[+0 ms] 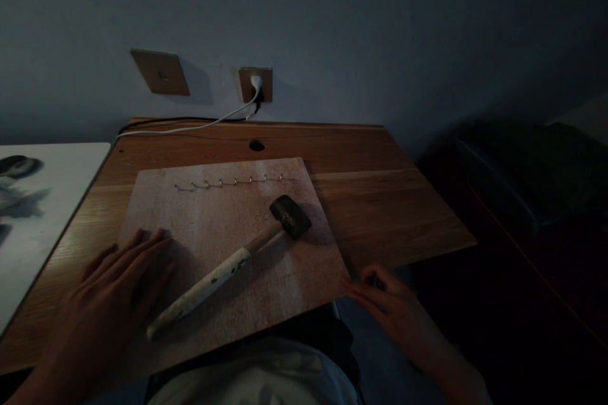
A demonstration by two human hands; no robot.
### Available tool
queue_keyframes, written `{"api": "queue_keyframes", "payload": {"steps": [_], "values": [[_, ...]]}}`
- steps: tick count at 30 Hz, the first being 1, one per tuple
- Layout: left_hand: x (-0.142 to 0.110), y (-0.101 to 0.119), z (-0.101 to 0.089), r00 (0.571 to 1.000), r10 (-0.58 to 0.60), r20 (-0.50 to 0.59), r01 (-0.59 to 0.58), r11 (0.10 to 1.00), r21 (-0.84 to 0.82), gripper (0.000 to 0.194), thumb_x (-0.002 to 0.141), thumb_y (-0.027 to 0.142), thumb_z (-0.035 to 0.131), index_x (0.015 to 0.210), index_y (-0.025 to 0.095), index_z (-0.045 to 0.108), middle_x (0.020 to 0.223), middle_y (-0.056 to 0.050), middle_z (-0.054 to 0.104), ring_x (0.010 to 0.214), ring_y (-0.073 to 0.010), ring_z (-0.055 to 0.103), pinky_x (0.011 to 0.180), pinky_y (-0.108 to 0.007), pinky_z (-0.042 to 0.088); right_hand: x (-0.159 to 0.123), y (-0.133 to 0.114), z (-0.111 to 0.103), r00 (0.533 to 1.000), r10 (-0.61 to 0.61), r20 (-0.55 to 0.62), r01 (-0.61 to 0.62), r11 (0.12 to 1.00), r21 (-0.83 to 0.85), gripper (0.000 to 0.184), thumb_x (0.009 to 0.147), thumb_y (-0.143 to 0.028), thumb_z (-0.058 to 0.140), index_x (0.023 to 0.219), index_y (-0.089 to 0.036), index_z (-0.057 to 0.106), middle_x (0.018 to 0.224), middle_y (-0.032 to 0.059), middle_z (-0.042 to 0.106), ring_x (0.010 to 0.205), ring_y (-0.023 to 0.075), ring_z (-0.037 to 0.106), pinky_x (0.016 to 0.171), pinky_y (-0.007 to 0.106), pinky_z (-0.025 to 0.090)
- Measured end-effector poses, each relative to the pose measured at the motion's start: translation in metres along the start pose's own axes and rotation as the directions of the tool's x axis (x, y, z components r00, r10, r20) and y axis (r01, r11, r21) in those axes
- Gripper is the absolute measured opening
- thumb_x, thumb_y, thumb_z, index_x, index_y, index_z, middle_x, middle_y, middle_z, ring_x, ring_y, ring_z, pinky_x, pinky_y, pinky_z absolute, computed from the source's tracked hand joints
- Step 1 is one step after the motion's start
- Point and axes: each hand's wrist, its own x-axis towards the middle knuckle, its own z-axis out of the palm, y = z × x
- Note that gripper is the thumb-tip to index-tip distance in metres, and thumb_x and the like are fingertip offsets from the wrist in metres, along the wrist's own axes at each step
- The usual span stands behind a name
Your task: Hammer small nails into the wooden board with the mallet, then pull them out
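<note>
A pale wooden board (pixel 223 221) lies on a brown wooden desk (pixel 380 202). A row of several nails (pixel 235 181) stands along the board's far edge. A hammer (pixel 228 266) with a dark head and a worn light handle lies diagonally on the board. My left hand (pixel 118 285) rests flat on the board's left part, fingers stretched out, just left of the hammer handle. My right hand (pixel 384 304) sits at the board's near right corner, fingers touching its edge, holding nothing that I can see.
A white cable (pixel 190 128) runs from a wall socket (pixel 255 84) across the desk's back edge. A white table (pixel 42 202) stands to the left. A dark cushioned seat (pixel 532 177) is at the right. The room is dim.
</note>
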Motion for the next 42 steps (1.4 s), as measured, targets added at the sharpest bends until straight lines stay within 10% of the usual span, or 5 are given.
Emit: {"api": "queue_keyframes", "payload": {"steps": [11,42], "values": [[0.002,-0.002,-0.001,0.999,0.035,0.014,-0.035,0.999,0.010,0.061,0.104,0.050,0.023,0.136,0.015,0.062,0.142,-0.016,0.064,0.139,-0.0382,0.053,0.113,-0.062,0.041,-0.001,0.012,-0.008,0.992,0.112,0.063,-0.106,0.991,-0.086,0.050,0.093,-0.039,0.074,0.142,-0.040,0.063,0.116,0.0044,0.065,0.104,0.0222,0.072,0.094,0.037,0.062],[0.003,-0.002,0.002,0.997,0.059,-0.040,-0.058,0.998,0.016,0.054,0.103,0.043,0.027,0.135,0.016,0.061,0.141,-0.016,0.066,0.137,-0.0373,0.055,0.112,-0.061,0.043,0.002,-0.007,-0.004,1.000,-0.012,-0.014,0.010,0.989,-0.147,0.041,0.107,-0.052,0.044,0.122,-0.027,0.073,0.102,0.0078,0.074,0.093,0.0221,0.075,0.085,0.037,0.066]]}}
